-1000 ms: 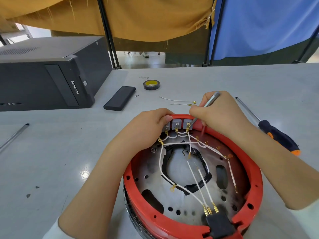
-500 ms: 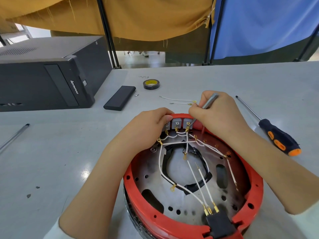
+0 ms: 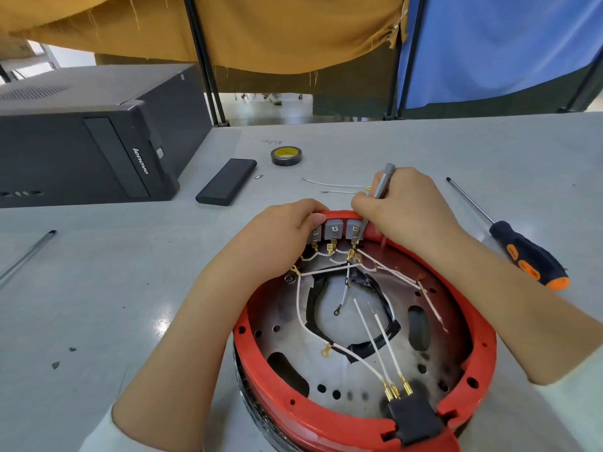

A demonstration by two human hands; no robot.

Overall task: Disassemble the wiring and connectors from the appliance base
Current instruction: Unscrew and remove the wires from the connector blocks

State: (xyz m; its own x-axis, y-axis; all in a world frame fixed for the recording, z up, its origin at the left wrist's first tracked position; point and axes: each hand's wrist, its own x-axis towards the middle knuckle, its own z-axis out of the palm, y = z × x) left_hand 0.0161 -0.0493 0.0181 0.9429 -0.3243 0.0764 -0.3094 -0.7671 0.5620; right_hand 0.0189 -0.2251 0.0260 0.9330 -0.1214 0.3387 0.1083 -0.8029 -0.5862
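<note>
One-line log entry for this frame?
step: freeing switch terminals | left hand: grips grey switches | right hand: holds metal tool at rim of red base | loose wires on table

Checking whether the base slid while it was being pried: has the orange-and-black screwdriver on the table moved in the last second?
No. The screwdriver lies in the same spot beside the red base, its shaft pointing away as before.

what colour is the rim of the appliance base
Red; the rim shows clearly in the head view.

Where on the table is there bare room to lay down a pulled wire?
Bare table lies between the metal rod and the left hand. It is crowded behind the red base: loose wires, tape roll, black case, screwdriver.
</note>
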